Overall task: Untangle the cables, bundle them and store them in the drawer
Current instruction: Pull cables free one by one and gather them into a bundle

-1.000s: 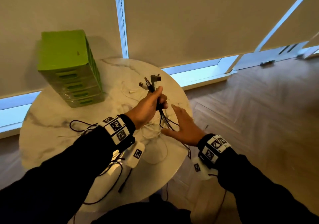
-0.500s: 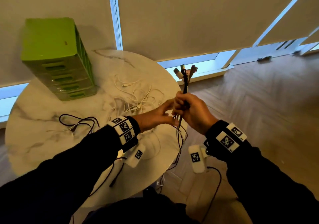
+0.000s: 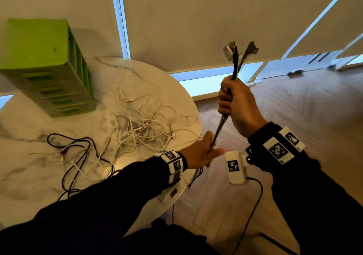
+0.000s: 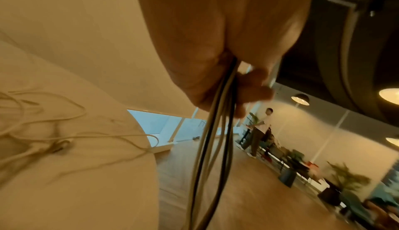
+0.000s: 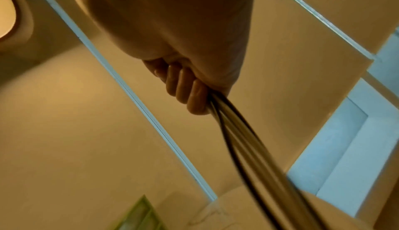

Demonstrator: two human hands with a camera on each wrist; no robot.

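Observation:
My right hand (image 3: 228, 99) is raised beyond the table's right edge, fist closed round a bundle of black cables (image 3: 220, 127); their plugs (image 3: 238, 51) stick up above the fist. Below it my left hand (image 3: 209, 150) holds the same strands between thumb and fingers, as the left wrist view shows at the cables (image 4: 218, 114). The right wrist view shows fingers (image 5: 187, 86) wrapped round the cables (image 5: 241, 139). A tangle of white cables (image 3: 141, 128) lies on the round marble table (image 3: 29, 168), with a black cable (image 3: 78, 152) to its left. The green drawer unit (image 3: 47, 67) stands at the back left, drawers closed.
Closed window blinds (image 3: 196, 18) hang behind the table, and wooden floor (image 3: 294, 107) lies to the right. A person (image 4: 259, 131) stands far off in the left wrist view, beside plants and furniture.
The black bundle passed from my left hand into my right, which then rose up and to the right. My left hand slid down along the strands. The view shifted right.

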